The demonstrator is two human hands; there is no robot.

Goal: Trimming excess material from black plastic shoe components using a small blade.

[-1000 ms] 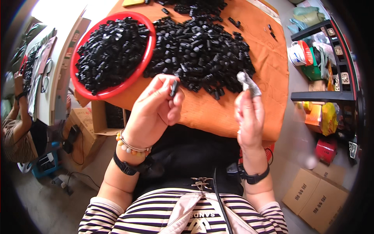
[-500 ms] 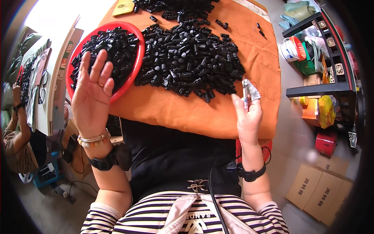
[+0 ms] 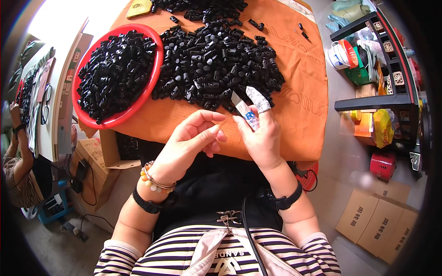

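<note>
In front of my body, my left hand (image 3: 184,145) is raised with its fingers curled and the thumb against them. Whatever it holds, if anything, is too small to make out. Close beside it, my right hand (image 3: 263,143) grips a thin flat blade (image 3: 249,117) wrapped in white and blue film, its bare end pointing up and left. One right finger wears a grey-white wrapping (image 3: 258,99). Just beyond the hands lies a heap of small black plastic cord locks (image 3: 216,64). A red round basin (image 3: 159,64) at the left is filled with the same kind of pieces.
An orange cloth (image 3: 299,110) covers the table. A yellow pad (image 3: 139,8) lies at its far left. Cardboard boxes (image 3: 94,161) stand below the basin. To the right are a black shelf (image 3: 377,104) and flattened cartons (image 3: 377,221) on the floor.
My left hand has come away from above the basin toward the middle, and its spread fingers have curled. My right hand has moved left with the blade, closer to the left hand.
</note>
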